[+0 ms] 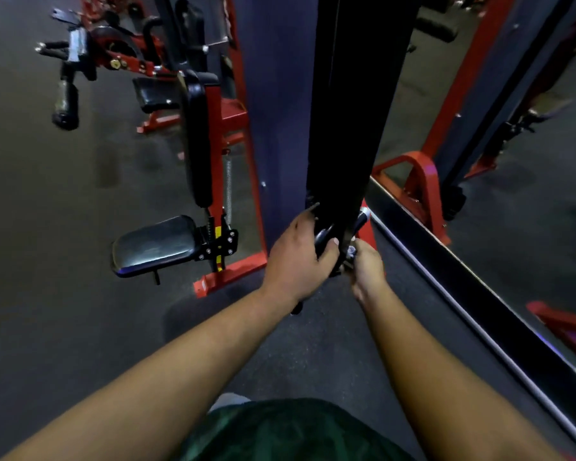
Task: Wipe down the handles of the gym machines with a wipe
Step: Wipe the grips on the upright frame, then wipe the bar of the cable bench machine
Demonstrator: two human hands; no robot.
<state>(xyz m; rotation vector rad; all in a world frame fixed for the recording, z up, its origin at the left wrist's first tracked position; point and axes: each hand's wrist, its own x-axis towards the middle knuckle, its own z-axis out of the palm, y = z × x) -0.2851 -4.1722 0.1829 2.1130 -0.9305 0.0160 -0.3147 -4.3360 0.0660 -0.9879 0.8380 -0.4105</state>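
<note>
the handle (pixel 325 239), a black grip low on the black post (pixel 353 104), sits in the left hand (pixel 298 261), whose fingers and thumb curl round it. the right hand (pixel 366 267) is just beside it on the other side of the post, fingers curled round a small pale thing, too blurred to name. both arms reach forward from green shorts (pixel 280 434). to the left stands a red machine (pixel 226 161) with a black seat (pixel 155 244). a mirror (pixel 479 161) runs along the right, above dark floor (pixel 47 294).
</note>
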